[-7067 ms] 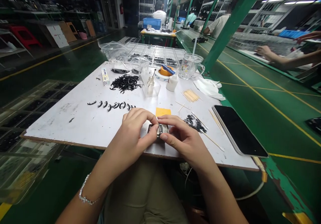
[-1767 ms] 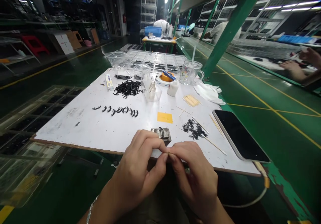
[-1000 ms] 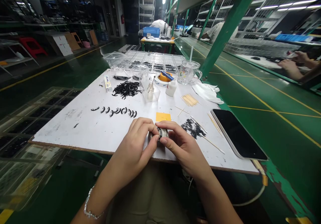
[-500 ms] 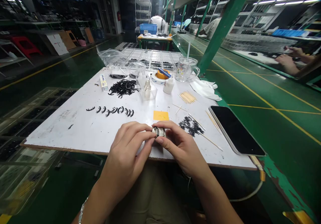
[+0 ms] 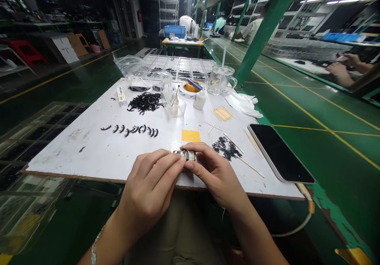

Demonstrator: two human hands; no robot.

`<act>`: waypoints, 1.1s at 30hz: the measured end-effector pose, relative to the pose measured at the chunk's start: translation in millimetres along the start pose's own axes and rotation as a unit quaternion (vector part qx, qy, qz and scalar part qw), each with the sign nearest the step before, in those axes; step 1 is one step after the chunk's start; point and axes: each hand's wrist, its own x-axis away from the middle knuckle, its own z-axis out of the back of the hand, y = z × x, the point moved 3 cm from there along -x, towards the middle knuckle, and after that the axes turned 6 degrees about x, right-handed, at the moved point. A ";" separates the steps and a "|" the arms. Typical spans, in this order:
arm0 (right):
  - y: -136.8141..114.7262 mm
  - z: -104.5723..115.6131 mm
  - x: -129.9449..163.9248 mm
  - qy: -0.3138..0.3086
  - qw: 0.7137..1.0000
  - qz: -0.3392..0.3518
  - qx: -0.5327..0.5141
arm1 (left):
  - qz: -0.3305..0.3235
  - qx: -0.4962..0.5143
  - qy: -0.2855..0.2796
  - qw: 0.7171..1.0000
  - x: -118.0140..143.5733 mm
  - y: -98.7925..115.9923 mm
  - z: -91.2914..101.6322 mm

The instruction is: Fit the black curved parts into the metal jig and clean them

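Note:
Near the table's front edge, a small silvery metal block [image 5: 191, 155] with black strips across it sits between my hands. My right hand [image 5: 216, 173] grips its right end between thumb and fingers. My left hand [image 5: 151, 182] is closed, its fingertips pressed on the block's left part by the black strips; its thumb is mostly hidden. Just beyond lies a yellow paper square [image 5: 190, 135]. A row of curved black pieces [image 5: 133, 129] lies to the left, and a scatter of tiny black parts [image 5: 226, 148] to the right.
Behind are a heap of black strips [image 5: 145, 101], a clear box [image 5: 177, 109] with a small bottle, a white bottle [image 5: 200, 100], tape rolls [image 5: 187, 94] and a glass mug [image 5: 220, 81]. Toothpicks [image 5: 222, 113], cotton swabs [image 5: 251, 166] and a phone [image 5: 279, 152] lie right. Co-worker's hands [image 5: 341, 67] are far right.
My left fingers have shifted slightly back along the block, showing more of its left end, and the left thumb has dropped beneath the fingers. My right hand keeps its grip.

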 end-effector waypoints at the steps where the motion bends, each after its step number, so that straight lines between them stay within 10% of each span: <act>1: 0.1 -0.1 0.1 0.001 1.000 0.001 0.000 | 0.013 0.012 0.001 1.000 0.1 -1.6 0.2; 23: -1.9 0.6 1.3 0.007 1.000 0.013 0.007 | 0.107 0.065 0.021 0.992 -1.2 -10.2 -5.6; 28: -2.0 0.4 1.9 0.009 1.000 0.014 0.014 | 0.231 0.155 0.034 0.960 -7.5 -16.7 -7.2; 33: -1.6 -0.5 1.7 0.005 1.000 0.018 0.012 | 0.182 0.087 0.061 0.977 -1.7 -4.9 -10.1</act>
